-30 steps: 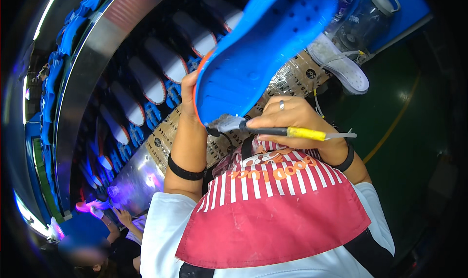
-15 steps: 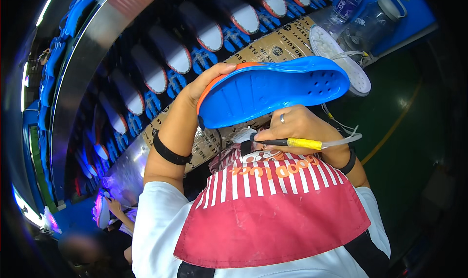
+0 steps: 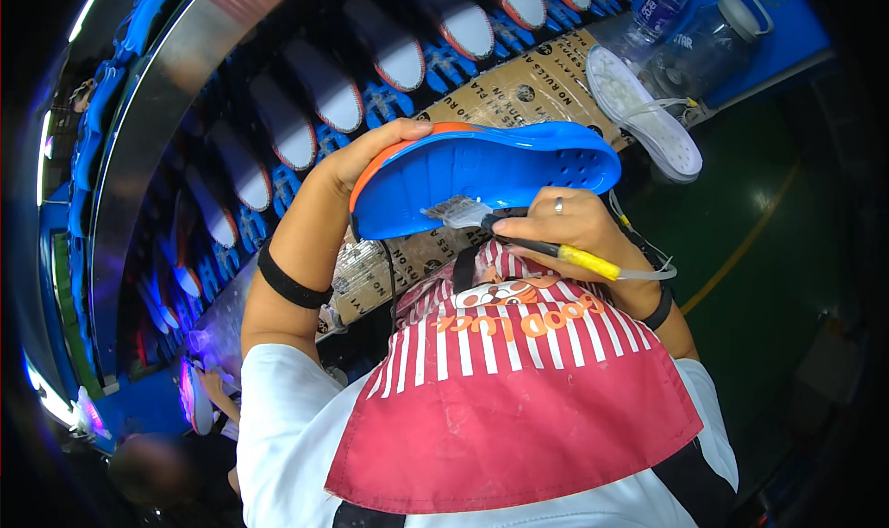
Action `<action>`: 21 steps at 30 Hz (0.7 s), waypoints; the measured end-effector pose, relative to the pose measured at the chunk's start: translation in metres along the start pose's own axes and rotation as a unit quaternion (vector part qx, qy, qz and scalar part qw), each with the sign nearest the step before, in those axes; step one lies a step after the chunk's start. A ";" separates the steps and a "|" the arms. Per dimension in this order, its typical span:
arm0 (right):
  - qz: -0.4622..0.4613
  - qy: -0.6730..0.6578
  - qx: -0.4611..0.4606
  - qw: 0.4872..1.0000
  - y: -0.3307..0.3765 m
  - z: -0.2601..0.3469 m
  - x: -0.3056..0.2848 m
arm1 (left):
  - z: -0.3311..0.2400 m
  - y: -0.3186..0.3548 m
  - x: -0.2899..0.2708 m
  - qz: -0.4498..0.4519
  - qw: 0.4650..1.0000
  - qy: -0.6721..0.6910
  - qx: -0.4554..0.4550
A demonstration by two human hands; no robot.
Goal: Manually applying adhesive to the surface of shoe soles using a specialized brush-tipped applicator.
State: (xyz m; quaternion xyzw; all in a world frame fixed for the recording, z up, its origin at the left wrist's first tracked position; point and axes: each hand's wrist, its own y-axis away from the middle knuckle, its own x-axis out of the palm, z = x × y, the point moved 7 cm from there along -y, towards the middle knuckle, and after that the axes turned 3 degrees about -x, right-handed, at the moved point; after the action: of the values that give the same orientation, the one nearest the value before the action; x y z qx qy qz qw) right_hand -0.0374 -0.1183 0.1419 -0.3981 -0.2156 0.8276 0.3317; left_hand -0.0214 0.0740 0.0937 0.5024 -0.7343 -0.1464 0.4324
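Observation:
A blue shoe sole (image 3: 482, 171) with an orange edge is held up in front of my chest, its hollow inside facing me. My left hand (image 3: 375, 148) grips the sole's left end, fingers over the orange edge. In my right hand (image 3: 569, 232) is a brush (image 3: 556, 255) with a black and yellow handle, pinched like a pen. A clear tube runs from the handle's rear end. The whitish bristles (image 3: 457, 211) lie over the near inner wall of the sole; whether they press on it I cannot tell.
Beyond the sole, shoe uppers (image 3: 333, 97) and blue soles (image 3: 384, 102) line a dark curved conveyor. Printed cardboard (image 3: 528, 88) covers the ledge. A white sole (image 3: 639, 111), a water bottle (image 3: 662, 9) and a clear jug (image 3: 708, 42) stand right. Another person's hand (image 3: 218, 389) is at lower left.
The sole has shifted left, with my left hand on it. My right hand has raised the brush, its bristles passing from below the sole to over its inside.

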 end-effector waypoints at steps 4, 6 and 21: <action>0.055 -0.042 0.014 0.997 0.009 -0.002 0.010 | -0.007 0.006 0.003 -0.040 0.997 -0.045 0.051; 0.012 -0.084 0.033 0.996 0.002 0.000 0.002 | 0.006 0.003 -0.007 -0.033 0.998 -0.014 0.042; -0.302 -0.027 0.328 0.894 0.044 -0.071 -0.051 | 0.047 -0.033 -0.024 -0.050 0.986 0.090 0.131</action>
State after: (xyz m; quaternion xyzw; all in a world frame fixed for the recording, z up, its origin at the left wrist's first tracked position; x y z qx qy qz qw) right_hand 0.0270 -0.1787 0.0988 -0.1594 -0.0503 0.7217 0.6717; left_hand -0.0350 0.0697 0.0331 0.6018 -0.6792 -0.0244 0.4195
